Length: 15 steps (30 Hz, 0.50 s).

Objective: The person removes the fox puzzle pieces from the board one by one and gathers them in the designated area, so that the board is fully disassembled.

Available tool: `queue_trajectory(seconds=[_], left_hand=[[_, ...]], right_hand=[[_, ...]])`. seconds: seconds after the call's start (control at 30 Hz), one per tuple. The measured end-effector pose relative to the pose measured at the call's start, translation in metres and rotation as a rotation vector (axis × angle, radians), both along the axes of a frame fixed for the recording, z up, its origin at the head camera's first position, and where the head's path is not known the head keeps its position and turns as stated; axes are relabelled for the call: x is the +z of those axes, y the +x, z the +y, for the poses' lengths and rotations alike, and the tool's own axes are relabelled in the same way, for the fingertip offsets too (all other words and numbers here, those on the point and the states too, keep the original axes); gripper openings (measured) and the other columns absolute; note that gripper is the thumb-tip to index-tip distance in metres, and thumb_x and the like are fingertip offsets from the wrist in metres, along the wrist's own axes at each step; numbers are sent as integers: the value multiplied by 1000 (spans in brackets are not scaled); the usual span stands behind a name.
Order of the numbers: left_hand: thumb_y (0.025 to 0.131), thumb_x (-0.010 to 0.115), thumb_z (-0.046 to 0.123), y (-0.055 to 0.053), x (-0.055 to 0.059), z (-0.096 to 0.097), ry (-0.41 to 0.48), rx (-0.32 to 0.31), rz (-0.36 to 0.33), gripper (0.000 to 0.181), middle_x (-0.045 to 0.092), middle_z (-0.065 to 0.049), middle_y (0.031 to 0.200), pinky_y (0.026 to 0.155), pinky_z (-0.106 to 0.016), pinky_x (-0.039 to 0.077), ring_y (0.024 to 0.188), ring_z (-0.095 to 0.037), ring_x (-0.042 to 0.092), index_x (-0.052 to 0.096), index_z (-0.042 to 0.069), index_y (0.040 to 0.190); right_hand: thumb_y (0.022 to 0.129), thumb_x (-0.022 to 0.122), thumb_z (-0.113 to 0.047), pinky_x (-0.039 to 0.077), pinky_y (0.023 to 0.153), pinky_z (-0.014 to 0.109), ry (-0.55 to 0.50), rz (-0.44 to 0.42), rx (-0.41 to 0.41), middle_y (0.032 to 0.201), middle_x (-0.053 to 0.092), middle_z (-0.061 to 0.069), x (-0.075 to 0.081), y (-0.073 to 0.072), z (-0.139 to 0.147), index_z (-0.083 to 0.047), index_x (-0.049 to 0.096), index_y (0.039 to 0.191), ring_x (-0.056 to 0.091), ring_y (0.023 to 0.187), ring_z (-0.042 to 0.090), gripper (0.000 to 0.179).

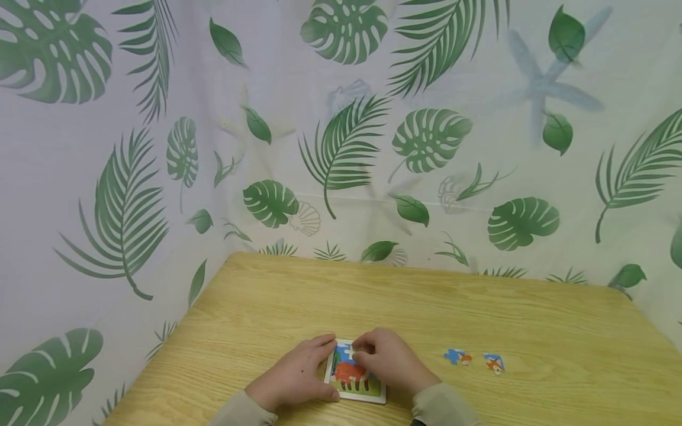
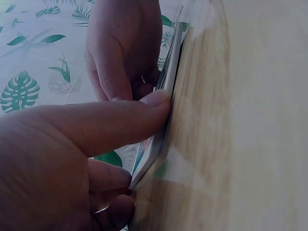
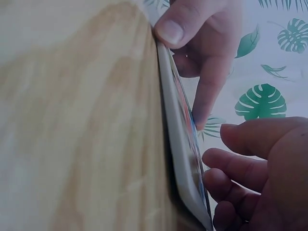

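A small jigsaw puzzle board [image 1: 359, 388] with a white frame lies on the table, showing a red-orange animal with dark legs, green grass and blue sky. My left hand [image 1: 302, 368] holds its left side, thumb along the near edge and fingers at the far left corner. Over the upper right of the picture is my right hand [image 1: 393, 359], its fingers bent loosely. In the right wrist view the right fingertips [image 3: 214, 183] are at the board's surface, with a gap between thumb and fingers. The right hand covers part of the picture; a pale patch shows beside its fingertips.
Right of the board lie loose puzzle pieces: a blue and orange group [image 1: 457, 357] and a piece with blue, orange and white [image 1: 494, 363]. The wooden table [image 1: 559, 331] meets a leaf-patterned curtain [image 1: 453, 236] at the back and left.
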State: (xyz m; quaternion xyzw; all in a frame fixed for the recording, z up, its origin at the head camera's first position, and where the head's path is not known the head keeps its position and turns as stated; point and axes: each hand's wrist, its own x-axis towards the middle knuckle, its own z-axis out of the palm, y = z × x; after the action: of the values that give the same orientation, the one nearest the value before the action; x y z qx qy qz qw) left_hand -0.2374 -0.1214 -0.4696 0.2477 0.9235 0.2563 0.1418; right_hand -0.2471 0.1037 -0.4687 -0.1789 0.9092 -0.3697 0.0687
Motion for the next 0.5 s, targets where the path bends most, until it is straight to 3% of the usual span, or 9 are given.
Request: queue_trajectory(seconds=[0.23, 0.5], left_hand=[[76, 83, 52, 2, 1, 0, -4, -17, 34, 98, 36, -2, 160, 113, -49, 36, 144, -28, 36, 44, 7, 154], [77, 83, 53, 2, 0, -1, -4, -10, 11, 98, 35, -2, 161, 113, -49, 34, 145, -27, 34, 43, 7, 154]], right_hand=[[92, 73, -23, 48, 75, 38, -7, -4, -1, 89, 61, -4, -5, -1, -4, -9, 77, 109, 53, 81, 16, 22], [91, 72, -22, 45, 70, 34, 17, 41, 12, 84, 58, -4, -5, 3, -5, -8, 78, 111, 52, 77, 15, 25]])
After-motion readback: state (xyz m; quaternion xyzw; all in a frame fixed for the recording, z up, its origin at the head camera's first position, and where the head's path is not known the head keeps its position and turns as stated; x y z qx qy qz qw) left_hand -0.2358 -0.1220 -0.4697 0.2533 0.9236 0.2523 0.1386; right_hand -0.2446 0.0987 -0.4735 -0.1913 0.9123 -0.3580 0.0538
